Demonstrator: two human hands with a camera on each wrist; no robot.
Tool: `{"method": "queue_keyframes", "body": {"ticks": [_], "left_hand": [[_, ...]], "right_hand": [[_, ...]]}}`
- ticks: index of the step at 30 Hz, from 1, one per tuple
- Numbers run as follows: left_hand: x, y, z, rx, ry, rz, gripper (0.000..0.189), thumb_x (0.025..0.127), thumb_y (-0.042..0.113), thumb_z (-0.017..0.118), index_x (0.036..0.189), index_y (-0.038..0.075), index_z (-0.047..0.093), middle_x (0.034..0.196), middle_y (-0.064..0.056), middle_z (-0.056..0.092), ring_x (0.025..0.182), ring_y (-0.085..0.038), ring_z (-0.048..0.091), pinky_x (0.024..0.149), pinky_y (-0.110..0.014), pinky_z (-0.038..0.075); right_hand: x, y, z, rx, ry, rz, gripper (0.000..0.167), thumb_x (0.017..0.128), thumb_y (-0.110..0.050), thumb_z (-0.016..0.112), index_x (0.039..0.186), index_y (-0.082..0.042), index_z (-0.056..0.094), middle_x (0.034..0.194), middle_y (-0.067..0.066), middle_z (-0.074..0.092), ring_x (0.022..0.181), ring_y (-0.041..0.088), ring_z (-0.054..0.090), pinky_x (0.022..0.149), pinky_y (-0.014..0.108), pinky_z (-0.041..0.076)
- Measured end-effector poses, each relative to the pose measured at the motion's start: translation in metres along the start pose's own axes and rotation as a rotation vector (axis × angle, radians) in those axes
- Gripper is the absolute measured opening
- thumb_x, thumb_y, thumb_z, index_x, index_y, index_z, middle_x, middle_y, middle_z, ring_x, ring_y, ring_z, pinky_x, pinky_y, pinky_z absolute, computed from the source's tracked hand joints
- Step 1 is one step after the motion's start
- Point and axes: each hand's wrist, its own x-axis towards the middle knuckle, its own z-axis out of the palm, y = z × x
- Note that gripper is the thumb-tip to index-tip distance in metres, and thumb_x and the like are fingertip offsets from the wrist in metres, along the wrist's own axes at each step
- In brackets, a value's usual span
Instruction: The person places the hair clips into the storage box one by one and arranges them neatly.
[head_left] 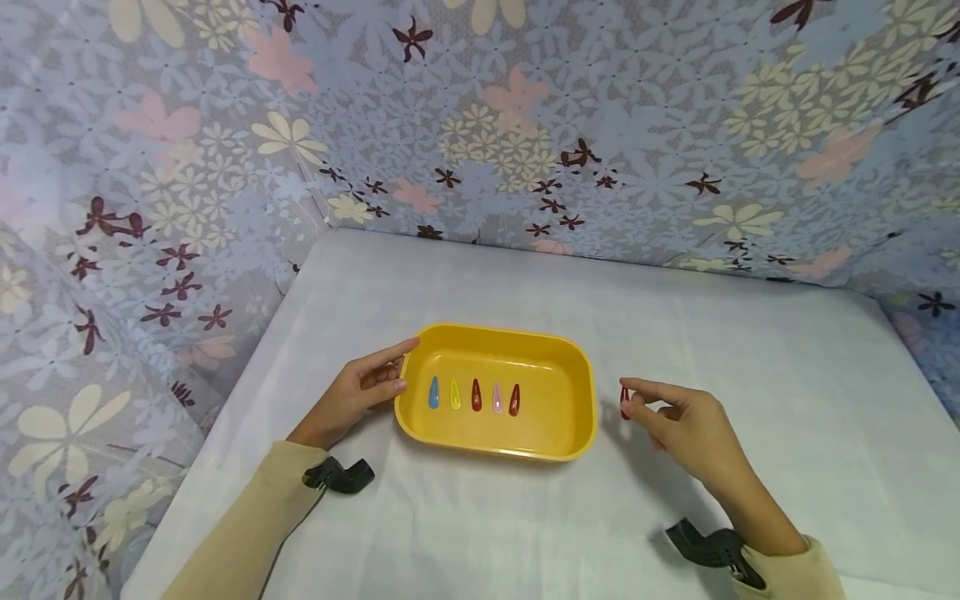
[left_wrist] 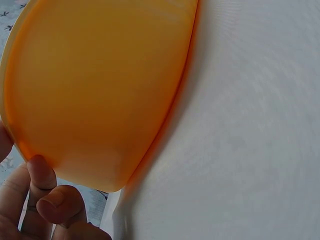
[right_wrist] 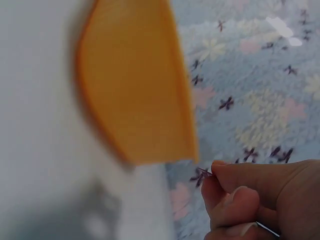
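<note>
A yellow plastic tray (head_left: 495,452) sits on the white-covered table, and my left hand (head_left: 358,392) holds it at its left end. In the left wrist view, fingertips (left_wrist: 41,170) press against the tray's outer wall. Inside, several snap hair clips lie in a row: a blue clip (head_left: 433,392), a yellow clip (head_left: 455,395), a red clip (head_left: 476,395), a pink clip (head_left: 497,397) and a dark red clip (head_left: 514,400). Right of the tray, my right hand (head_left: 686,421) pinches another red hair clip (head_left: 624,402) between thumb and index finger, mostly hidden in the right wrist view.
White cloth (head_left: 787,375) covers the table around the tray. Floral fabric (head_left: 525,125) rises behind the table and on its left side. A black wrist mount (head_left: 339,475) sits on the left sleeve, a second mount (head_left: 712,550) on the right.
</note>
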Motion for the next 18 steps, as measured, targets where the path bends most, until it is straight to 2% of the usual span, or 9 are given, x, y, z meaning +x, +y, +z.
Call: {"method": "queue_keyframes", "body": {"ticks": [6,14,18], "left_hand": [[0.001,-0.001,0.000,0.004,0.002,0.001,0.058,0.099,0.004,0.066,0.153,0.016,0.050,0.105,-0.016,0.047,0.087,-0.019,0.049,0.068,-0.021,0.046],[0.002,-0.001,0.000,0.003,-0.001,-0.007,0.058,0.099,0.007,0.067,0.153,0.018,0.050,0.104,-0.016,0.049,0.089,-0.019,0.050,0.069,-0.021,0.046],[0.002,-0.001,-0.001,-0.007,-0.008,0.002,0.059,0.099,0.007,0.067,0.154,0.017,0.049,0.102,-0.017,0.049,0.085,-0.018,0.049,0.066,-0.021,0.044]], "right_hand": [[0.006,-0.021,0.005,-0.005,0.000,-0.079,0.039,0.093,-0.038,0.076,0.126,-0.019,0.074,0.092,0.002,0.069,0.048,0.018,0.050,0.041,0.028,0.035],[0.014,-0.038,0.018,-0.030,-0.026,-0.095,0.035,0.092,-0.029,0.079,0.123,-0.013,0.076,0.095,0.001,0.071,0.048,0.018,0.051,0.042,0.028,0.037],[0.020,-0.044,0.025,-0.051,-0.042,-0.135,0.031,0.091,-0.025,0.080,0.120,-0.013,0.078,0.090,-0.001,0.073,0.047,0.016,0.048,0.042,0.026,0.034]]}}
